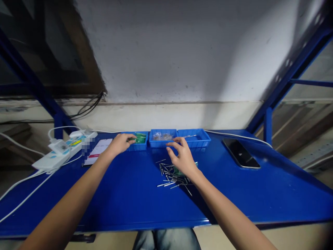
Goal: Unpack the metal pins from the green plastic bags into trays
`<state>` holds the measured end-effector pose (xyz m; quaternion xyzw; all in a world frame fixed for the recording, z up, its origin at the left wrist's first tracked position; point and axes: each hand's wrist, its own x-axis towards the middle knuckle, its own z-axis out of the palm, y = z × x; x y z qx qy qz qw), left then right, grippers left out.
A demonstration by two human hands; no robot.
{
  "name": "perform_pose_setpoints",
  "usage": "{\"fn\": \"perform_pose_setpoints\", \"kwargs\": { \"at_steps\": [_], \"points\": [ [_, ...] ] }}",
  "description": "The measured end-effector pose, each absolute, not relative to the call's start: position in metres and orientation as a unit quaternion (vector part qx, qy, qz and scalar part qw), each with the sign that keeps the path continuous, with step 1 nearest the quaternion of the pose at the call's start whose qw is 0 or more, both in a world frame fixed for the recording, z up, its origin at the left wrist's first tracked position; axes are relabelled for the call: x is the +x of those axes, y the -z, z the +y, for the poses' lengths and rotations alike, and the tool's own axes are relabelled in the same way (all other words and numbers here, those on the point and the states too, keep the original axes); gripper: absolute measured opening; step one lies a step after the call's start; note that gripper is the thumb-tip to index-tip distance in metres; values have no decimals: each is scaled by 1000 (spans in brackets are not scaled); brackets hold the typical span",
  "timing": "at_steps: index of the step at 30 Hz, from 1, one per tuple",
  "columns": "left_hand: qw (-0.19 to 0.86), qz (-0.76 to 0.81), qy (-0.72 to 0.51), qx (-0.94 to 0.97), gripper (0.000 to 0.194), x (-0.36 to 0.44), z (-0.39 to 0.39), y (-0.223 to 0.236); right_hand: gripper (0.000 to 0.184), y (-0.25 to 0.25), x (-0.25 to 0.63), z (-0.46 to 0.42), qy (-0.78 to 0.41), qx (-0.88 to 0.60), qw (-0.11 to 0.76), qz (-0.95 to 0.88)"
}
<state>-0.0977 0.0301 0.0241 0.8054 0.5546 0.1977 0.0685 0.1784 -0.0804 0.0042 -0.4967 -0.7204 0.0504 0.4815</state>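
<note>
My left hand [121,143] is at the left blue bin [137,147], which holds green pieces [140,138]. Its fingers are bent with a gap between thumb and forefinger, and nothing shows in them. My right hand [183,157] hovers above a loose pile of thin metal pins that look like blind rivets [169,183]. The thumb and fingers curve apart, without anything visible between them, in front of the middle blue bin [163,143]. That bin contains clear plastic and small metal bits. Partly under my right hand lies a green piece [177,171].
The right blue bin [196,143] has a few thin rods in it. A dark phone [240,153] lies at the right of the blue table [125,198]. Another phone [98,151] and a white power strip [62,151] with cables are at the left. A wall stands behind.
</note>
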Motion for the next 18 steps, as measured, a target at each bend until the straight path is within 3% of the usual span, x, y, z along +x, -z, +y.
{"fn": "perform_pose_setpoints", "kwargs": {
  "at_steps": [6,10,13,15,18],
  "points": [
    [103,571,-190,792,24,-93,32,-23,20,-2,184,-75,-64,-509,445,-734],
    [-27,588,-190,786,25,-73,4,-29,20,-1,189,-70,-70,-512,416,-748],
    [-137,574,-278,758,32,-48,-26,-27,25,3,194,-65,-84,-524,419,-737],
    [-109,528,-308,784,31,-32,-42,-21,31,6,198,-61,-94,-537,439,-714],
    [21,426,-248,870,24,-11,-51,-5,39,10,202,-56,-84,-556,483,-671]
  ]
}}
